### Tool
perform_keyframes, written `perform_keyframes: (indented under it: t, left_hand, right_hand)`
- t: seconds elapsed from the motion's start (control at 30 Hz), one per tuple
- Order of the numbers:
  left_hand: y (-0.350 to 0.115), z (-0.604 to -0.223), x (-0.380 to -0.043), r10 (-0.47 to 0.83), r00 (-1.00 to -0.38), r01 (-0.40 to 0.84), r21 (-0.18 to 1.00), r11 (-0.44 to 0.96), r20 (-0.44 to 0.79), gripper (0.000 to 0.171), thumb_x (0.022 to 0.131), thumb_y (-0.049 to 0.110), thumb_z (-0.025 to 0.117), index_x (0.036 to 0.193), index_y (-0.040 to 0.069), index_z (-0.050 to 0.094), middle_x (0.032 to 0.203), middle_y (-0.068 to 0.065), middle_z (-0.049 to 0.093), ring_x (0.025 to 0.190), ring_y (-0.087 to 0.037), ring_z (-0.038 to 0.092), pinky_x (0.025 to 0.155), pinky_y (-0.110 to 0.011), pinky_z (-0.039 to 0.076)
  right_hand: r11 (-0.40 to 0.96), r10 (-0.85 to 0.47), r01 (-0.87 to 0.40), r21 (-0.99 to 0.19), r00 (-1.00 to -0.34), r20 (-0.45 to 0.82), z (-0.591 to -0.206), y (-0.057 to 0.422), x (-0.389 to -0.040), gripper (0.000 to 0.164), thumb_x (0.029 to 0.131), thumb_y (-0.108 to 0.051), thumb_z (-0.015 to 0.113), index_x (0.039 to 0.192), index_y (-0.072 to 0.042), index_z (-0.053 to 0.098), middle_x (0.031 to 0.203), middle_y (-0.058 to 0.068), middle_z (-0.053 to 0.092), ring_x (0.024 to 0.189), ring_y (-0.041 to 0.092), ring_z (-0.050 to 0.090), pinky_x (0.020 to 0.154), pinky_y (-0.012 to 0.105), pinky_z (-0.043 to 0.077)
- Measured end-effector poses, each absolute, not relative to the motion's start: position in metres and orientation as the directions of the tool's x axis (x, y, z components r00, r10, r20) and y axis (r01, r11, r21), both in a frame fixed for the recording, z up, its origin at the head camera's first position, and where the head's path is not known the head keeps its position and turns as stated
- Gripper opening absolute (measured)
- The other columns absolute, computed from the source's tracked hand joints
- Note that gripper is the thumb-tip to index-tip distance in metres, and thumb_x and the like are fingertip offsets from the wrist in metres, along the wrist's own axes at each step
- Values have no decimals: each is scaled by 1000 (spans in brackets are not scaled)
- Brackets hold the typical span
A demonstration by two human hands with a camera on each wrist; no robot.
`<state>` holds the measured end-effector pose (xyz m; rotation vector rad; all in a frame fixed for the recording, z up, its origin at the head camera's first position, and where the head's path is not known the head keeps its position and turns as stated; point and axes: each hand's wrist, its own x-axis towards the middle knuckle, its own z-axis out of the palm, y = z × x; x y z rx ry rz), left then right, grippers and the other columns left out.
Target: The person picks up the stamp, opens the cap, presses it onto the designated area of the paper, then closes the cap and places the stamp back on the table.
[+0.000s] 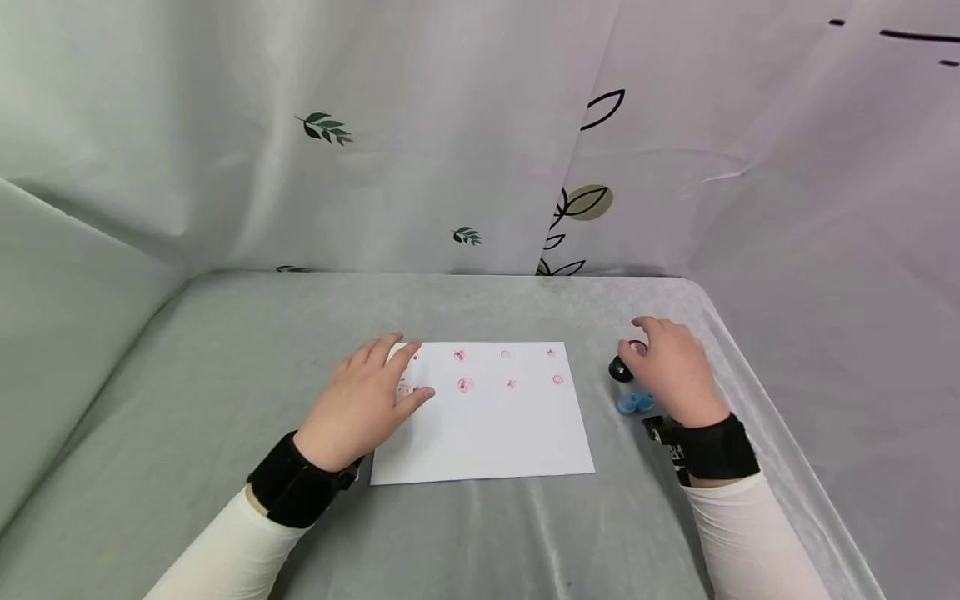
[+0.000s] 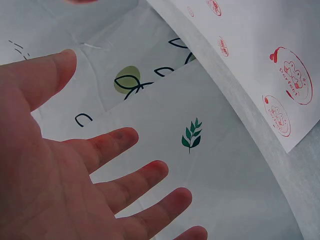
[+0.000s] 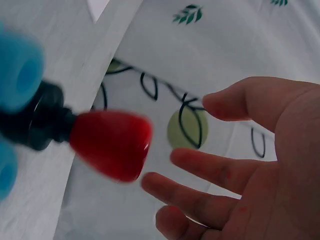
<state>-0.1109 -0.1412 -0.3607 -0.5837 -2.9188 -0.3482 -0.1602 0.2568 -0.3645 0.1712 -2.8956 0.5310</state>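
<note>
Across the table (image 1: 225, 358), a pale grey cloth covers the top, lightly creased toward the near edge; the far corners are rounded. Whitish fabric (image 1: 420, 108) hangs behind and to both sides, with soft vertical folds at the back left. It bears small green leaf sprigs (image 1: 325, 128) and, along a slanting join right of centre, black-outlined leaves with an olive oval (image 1: 590, 202). Black dashes mark the upper right.

A white sheet (image 1: 487, 433) lies flat near the table's middle. Red prints (image 1: 466, 384) run in two rows across its far half; the near half is blank.

Left hand (image 1: 365, 406): fingers spread, grasping nothing, raised over the sheet's left side. Right hand (image 1: 672, 368): fingers parted and slightly bent, grasping nothing, beside a red-and-black stamp (image 3: 85, 134) on the table's right side. Fingertip contact with its red handle cannot be confirmed. Two blue pieces (image 1: 627, 405) sit just nearer than the stamp, right of the sheet. Both arms wear white sleeves (image 1: 232, 554) and black wristbands (image 1: 291, 481).
</note>
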Motion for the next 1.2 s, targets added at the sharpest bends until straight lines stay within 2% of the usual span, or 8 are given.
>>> perform_keyframes:
  t: [0.13, 0.37, 0.5, 0.63, 0.93, 1.07, 1.2]
  left_hand:
    - [-141, -360, -110, 368, -911, 402, 201, 893, 186, 64, 91, 48, 61, 139, 7, 49, 140, -19, 44, 125, -37, 37, 97, -59, 36]
    - [-142, -359, -109, 370, -914, 400, 210, 892, 169, 65, 92, 49, 58, 141, 7, 46, 141, -20, 41, 126, -39, 36, 98, -60, 35]
    - [-142, -359, -108, 376, -912, 404, 207, 891, 164, 66, 92, 50, 58, 141, 7, 46, 141, -20, 42, 126, -39, 36, 98, -60, 35]
    - [-141, -360, -108, 391, -901, 425, 202, 882, 186, 65, 92, 50, 58, 141, 8, 47, 140, -19, 44, 124, -38, 39, 96, -58, 38]
    - [-140, -362, -111, 413, -887, 451, 195, 871, 208, 66, 91, 51, 59, 140, 10, 47, 137, -16, 48, 121, -35, 43, 94, -55, 42]
    - [-137, -363, -111, 429, -873, 476, 216, 853, 230, 66, 91, 50, 59, 141, 9, 46, 135, -13, 50, 120, -30, 46, 95, -51, 43]
    - [-130, -364, -111, 428, -865, 495, 297, 817, 262, 71, 91, 48, 60, 145, 9, 40, 137, -8, 49, 122, -24, 44, 98, -47, 42]
  right_hand:
    - [941, -62, -98, -323, -991, 121, -366, 268, -162, 45, 92, -23, 49, 124, 7, 58, 112, 31, 62, 96, 46, 54, 77, 58, 43]
    - [952, -85, -94, -291, -995, 42, -372, 272, -167, 35, 89, -25, 56, 110, 2, 63, 94, 22, 68, 79, 38, 60, 70, 55, 46]
    - [950, -105, -102, -296, -994, 5, -375, 271, -168, 28, 88, -22, 57, 104, 0, 62, 90, 20, 68, 77, 35, 61, 71, 54, 47]
    - [944, -102, -88, -317, -994, -26, -377, 270, -169, 29, 89, -21, 55, 107, 2, 58, 92, 21, 67, 77, 34, 59, 72, 52, 48]
    - [928, -75, -74, -365, -997, 10, -374, 259, -169, 39, 91, -25, 57, 119, 2, 53, 98, 21, 65, 81, 33, 59, 73, 50, 48]
    - [896, -79, -89, -435, -996, 40, -370, 242, -164, 38, 91, -28, 58, 116, 1, 55, 97, 18, 65, 79, 28, 58, 72, 46, 49]
    - [855, -110, -157, -495, -986, 122, -371, 218, -156, 33, 91, -32, 60, 111, -5, 57, 90, 13, 67, 74, 23, 58, 68, 42, 49]
